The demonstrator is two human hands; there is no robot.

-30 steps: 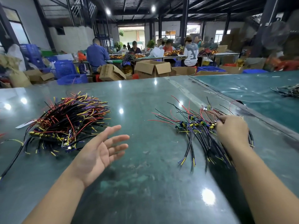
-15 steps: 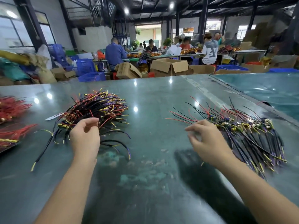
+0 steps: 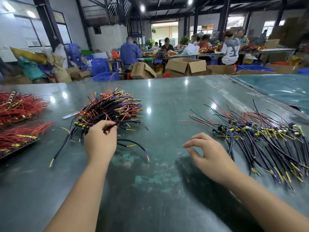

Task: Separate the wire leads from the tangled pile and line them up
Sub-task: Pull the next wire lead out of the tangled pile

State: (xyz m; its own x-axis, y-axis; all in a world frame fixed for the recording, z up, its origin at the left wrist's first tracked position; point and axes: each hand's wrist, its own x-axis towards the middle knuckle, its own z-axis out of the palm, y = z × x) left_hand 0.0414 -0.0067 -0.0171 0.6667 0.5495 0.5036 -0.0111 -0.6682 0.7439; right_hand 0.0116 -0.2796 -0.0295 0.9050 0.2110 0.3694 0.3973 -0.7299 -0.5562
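Head view. A big green table [image 3: 167, 101], shiny, with lights glinting on it.

On the left part of the table, a tangled pile [image 3: 112, 109] of black, red, yellow and purple wire leads, all mixed up. Left hand [image 3: 100, 141] at the near edge of that pile, fingers curled in, pinching a dark wire lead [image 3: 123, 122] between thumb and fingertips. A few loose dark leads just beside that hand, bent and lying flat on the table.

On the right part, a lined-up row [image 3: 260, 138] of leads, side by side, thin red and black ends pointing away, thick dark ends with yellow tips pointing near. Small blue and yellow plugs across the middle of the row.

Right hand [image 3: 210, 154] between the pile and the row, nearer the row, just above the table. Fingers loosely bent, thumb and first finger apart, holding nothing.

Far left, red wire bundles [image 3: 18, 106], well apart from the pile.

Behind the table, cardboard boxes [image 3: 187, 66] and people sitting at other tables.
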